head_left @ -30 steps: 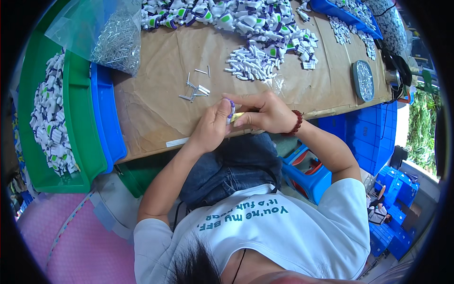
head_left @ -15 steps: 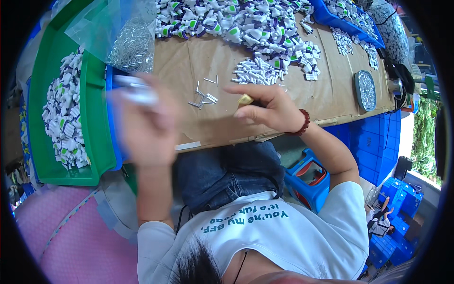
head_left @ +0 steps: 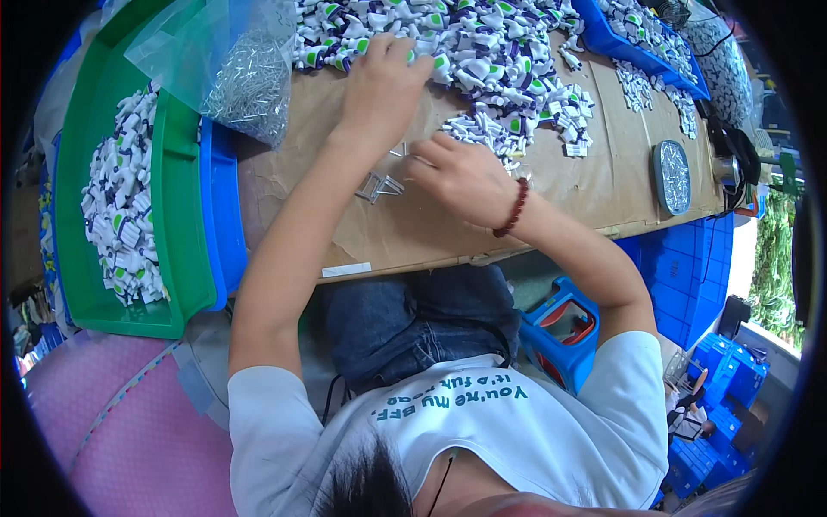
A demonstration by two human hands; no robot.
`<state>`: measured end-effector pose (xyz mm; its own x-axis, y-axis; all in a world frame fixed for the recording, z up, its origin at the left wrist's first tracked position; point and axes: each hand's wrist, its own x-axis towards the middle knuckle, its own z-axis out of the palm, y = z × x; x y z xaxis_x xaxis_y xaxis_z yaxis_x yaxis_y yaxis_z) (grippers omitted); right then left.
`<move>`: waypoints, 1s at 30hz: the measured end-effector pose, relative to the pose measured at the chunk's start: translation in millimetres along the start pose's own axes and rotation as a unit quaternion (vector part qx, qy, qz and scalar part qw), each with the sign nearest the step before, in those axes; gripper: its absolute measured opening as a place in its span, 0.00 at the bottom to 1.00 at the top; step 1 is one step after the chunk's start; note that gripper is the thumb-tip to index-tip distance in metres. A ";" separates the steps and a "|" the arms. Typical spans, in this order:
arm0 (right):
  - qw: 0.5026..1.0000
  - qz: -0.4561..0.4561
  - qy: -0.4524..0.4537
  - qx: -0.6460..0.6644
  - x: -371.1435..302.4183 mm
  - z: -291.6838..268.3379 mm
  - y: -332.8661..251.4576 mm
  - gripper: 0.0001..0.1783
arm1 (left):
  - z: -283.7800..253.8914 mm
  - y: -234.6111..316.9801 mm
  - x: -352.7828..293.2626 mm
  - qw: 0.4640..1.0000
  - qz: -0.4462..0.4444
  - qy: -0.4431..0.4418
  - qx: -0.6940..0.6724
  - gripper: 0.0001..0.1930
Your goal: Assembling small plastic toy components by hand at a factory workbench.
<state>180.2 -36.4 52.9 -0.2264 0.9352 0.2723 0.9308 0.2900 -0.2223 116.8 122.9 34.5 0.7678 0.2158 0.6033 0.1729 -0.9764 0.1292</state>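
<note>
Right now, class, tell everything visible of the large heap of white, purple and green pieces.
The heap is a loose jumble of small plastic-looking parts, white with purple and green patches, at varied angles. It lies on brown paper, cut off by the picture's top edge. Short white rods adjoin its near side. The left hand reaches over its near-left edge; its grip is hidden.

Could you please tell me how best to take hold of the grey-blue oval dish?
Probably by the oval dish's rim, across its two long sides and from above: it is narrower that way than end to end, and nothing stands over it.
</note>
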 end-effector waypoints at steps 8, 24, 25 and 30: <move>0.989 -0.078 -0.059 -0.107 20.3 21.9 14.8 0.07 | 37.9 -18.9 3.3 0.996 0.053 -0.057 0.050 0.10; 0.944 0.159 0.013 0.288 -4.3 -48.9 -8.0 0.07 | -51.6 8.8 -12.6 0.709 -0.417 -0.005 -0.569 0.11; 0.923 0.191 0.033 0.331 -10.5 -49.1 -9.7 0.06 | -55.3 13.4 -24.0 0.630 -0.452 -0.002 -0.632 0.10; 0.843 0.287 0.045 0.454 -30.0 -49.8 -21.1 0.06 | -61.8 44.9 -66.1 0.335 -0.473 -0.005 -0.815 0.08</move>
<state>181.6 -80.7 96.1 0.2475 0.9669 -0.0624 0.2681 -0.1302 -0.9546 35.6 64.5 49.0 0.8491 0.4239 -0.3151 -0.2179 0.8246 0.5221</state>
